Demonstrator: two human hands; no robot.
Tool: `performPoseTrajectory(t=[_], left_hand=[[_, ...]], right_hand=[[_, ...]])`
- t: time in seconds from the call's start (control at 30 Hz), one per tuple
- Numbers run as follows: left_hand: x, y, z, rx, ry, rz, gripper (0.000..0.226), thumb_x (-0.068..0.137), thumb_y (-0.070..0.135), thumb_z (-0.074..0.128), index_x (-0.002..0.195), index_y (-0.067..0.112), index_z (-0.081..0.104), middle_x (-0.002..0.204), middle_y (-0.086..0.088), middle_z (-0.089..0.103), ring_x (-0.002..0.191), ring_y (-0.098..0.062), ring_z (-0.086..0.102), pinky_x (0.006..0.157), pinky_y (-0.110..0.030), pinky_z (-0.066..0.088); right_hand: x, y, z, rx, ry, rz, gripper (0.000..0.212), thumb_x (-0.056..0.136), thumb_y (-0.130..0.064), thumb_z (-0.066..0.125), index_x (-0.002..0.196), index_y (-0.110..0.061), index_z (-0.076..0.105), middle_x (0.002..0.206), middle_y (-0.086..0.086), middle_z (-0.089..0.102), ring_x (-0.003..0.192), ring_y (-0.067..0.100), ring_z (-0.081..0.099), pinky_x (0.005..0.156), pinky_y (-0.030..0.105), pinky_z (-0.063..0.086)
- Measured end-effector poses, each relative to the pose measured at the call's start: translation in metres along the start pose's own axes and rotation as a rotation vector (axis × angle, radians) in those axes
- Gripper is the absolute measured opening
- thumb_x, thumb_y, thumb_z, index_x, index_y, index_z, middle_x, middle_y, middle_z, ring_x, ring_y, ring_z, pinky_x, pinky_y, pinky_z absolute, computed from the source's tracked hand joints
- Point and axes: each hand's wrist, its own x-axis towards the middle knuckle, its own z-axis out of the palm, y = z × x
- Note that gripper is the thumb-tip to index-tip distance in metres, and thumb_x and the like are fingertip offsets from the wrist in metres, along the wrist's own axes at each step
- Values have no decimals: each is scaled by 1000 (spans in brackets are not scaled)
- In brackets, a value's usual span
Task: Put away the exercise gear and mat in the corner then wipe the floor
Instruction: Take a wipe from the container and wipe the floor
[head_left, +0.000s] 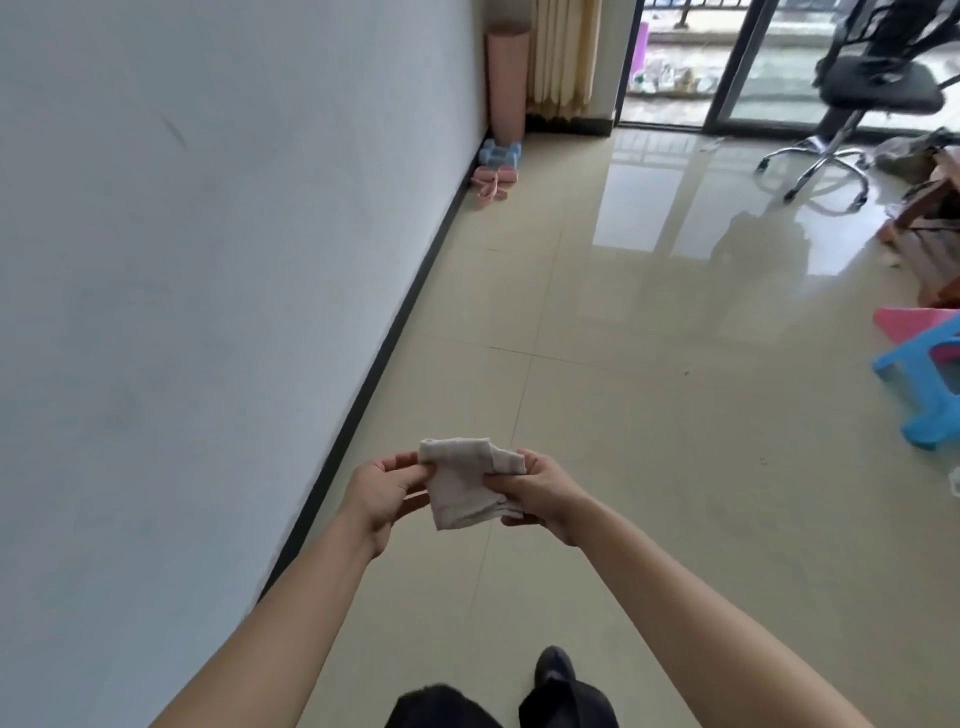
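Both arms out in front, above the floor (649, 395). Left hand (376, 491) pinching the left edge of the cloth (465, 480), thumb and fingers closed on the fabric. Right hand (543, 496) clamped on the right side, thumb laid across the front of it. Cloth beige, folded small, held up in the air between the two hands, lower corner hanging loose. Far ahead in the corner, mat (506, 85) rolled and standing upright against the wall (208, 260), just beside the curtain (563, 57). At its foot, blue dumbbells (136, 154) on the floor, touching the mat or near enough. Pink gear (493, 182) lying just in front of those, along the dark skirting. Floor glossy, tiles pale, window light mirrored in it. Off right, office chair (878, 88) by the glass door, blue stool (930, 384) tipped at the edge. Down below, one dark shoe (555, 667) planted on the tile.
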Motion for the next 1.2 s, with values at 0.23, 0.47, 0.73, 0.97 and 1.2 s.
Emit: performPoseTrajectory(t=[0.23, 0.47, 0.73, 0.97, 1.2], left_hand=[[145, 61, -15, -78, 89, -49, 16, 88, 0, 65, 104, 1, 69, 96, -14, 73, 82, -22, 70, 67, -30, 56], [332, 91, -26, -59, 30, -179, 13, 89, 3, 66, 101, 8, 68, 97, -11, 72, 92, -24, 67, 70, -31, 52], [494, 63, -14, -48, 92, -286, 14, 85, 4, 71, 98, 9, 70, 94, -6, 73, 87, -20, 67, 72, -32, 54], [641, -32, 9, 27, 237, -386, 12, 86, 10, 71, 97, 14, 72, 97, -2, 75, 90, -19, 69, 70, -32, 52], [750, -88, 43, -1, 360, -457, 9, 87, 12, 71, 97, 12, 70, 100, -9, 74, 84, -17, 69, 74, -35, 52]], right_hand=[[149, -80, -6, -58, -40, 47, 24, 91, -14, 71, 113, -19, 63, 95, 2, 72, 76, 14, 69, 63, 26, 55], [315, -124, -16, -66, 87, 156, 18, 92, -12, 69, 109, -17, 67, 98, 5, 75, 75, 13, 71, 62, 25, 55], [474, -99, -46, -46, 140, 258, 18, 94, -13, 66, 112, -18, 68, 101, 5, 75, 83, 17, 73, 66, 28, 57], [641, -14, -90, -62, 74, 349, 16, 95, -12, 62, 109, -19, 69, 98, 4, 76, 86, 18, 72, 67, 27, 56], [774, 26, -144, -182, -94, 391, 24, 86, -2, 63, 100, -20, 71, 98, 2, 77, 88, 15, 73, 77, 31, 61]])
